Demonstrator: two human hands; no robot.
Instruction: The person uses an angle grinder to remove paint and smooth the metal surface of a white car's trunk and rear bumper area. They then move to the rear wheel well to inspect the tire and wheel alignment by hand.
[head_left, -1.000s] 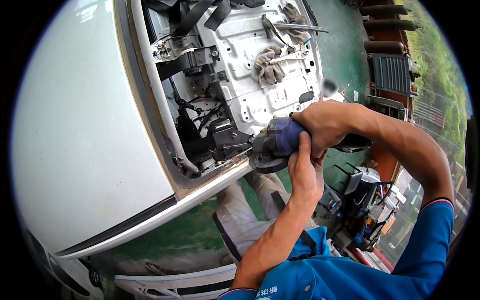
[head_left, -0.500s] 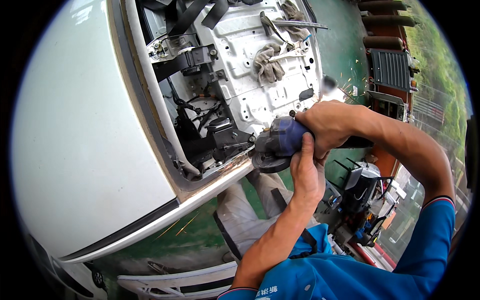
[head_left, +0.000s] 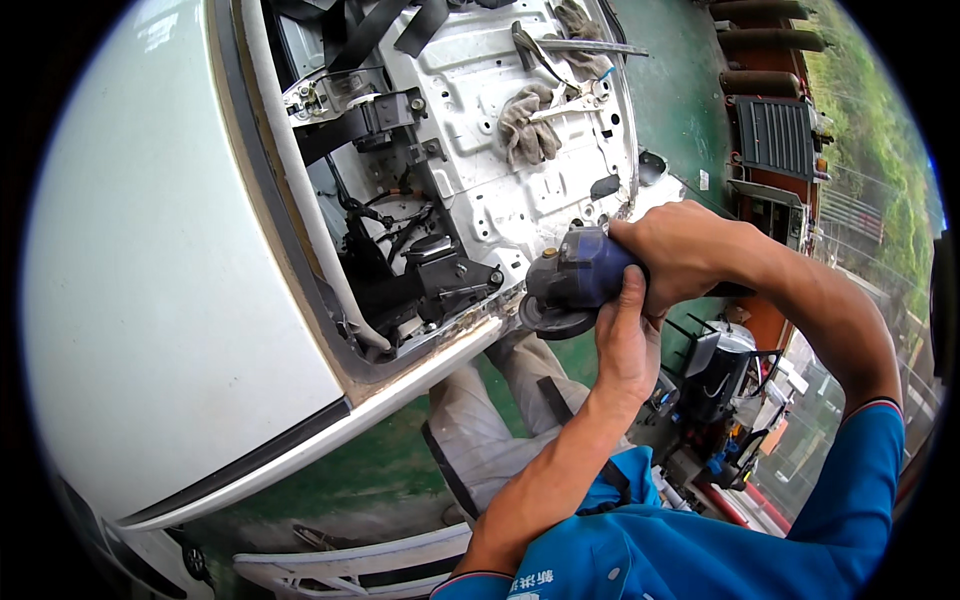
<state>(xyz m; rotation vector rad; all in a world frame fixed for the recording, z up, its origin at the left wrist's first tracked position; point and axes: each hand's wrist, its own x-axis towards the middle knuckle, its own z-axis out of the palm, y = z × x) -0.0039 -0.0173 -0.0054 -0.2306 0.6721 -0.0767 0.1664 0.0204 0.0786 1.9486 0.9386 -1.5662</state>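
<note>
Angle grinder (head_left: 582,272) at R end of white sill (head_left: 455,358), contact unclear. L hand (head_left: 630,350) & R hand (head_left: 675,250) both clasped round its body, close tog. Blk bracket (head_left: 450,285) just inside sill; grey glove (head_left: 530,130) well beyond sill, on white floor pan (head_left: 540,190).

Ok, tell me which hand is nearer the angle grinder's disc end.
Left. In view, the left hand is just right of the disc end; the right hand sits farther off, higher and farther right.

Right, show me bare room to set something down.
Bare: the white body panel beside the black trim strip; the metal pan between the nearer grey glove and the grinder, though holed. Crowded: around the black brackets and straps.
</note>
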